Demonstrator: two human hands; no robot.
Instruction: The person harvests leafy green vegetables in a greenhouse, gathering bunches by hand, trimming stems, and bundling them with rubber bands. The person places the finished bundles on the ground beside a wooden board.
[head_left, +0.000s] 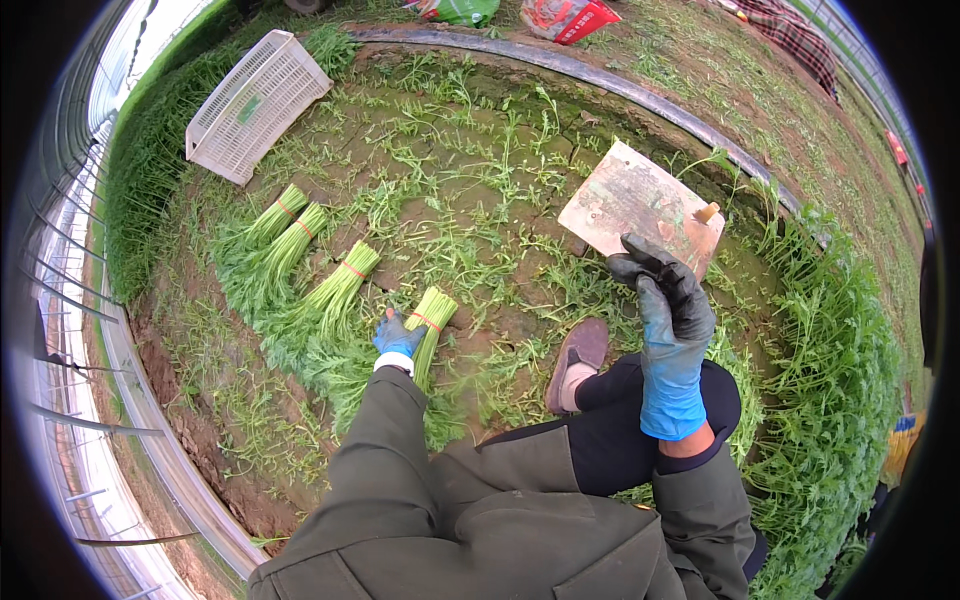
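My left hand (397, 334), in a blue glove, grips the side of a banded bundle of leafy greens (433, 309) on the soil. Its pale cut stems point away from me, and a red band circles them. Several similar bundles (346, 276) lie in a row to the left, leaves toward me. My right hand (671, 292), in a blue glove with blackened fingers, is raised above my right knee. Its fingers are loosely bent and apart, and I see nothing in them. Beyond it lies a worn, stained board (637, 202) with a short wooden peg or handle (706, 214).
A white slatted plastic crate (259, 105) stands at the upper left. Uncut greens grow along the right (825, 352) and far left (150, 187). A dark pipe (555, 61) crosses behind, with printed bags (566, 19) beyond. Loose trimmings litter the soil around my shoe (583, 352).
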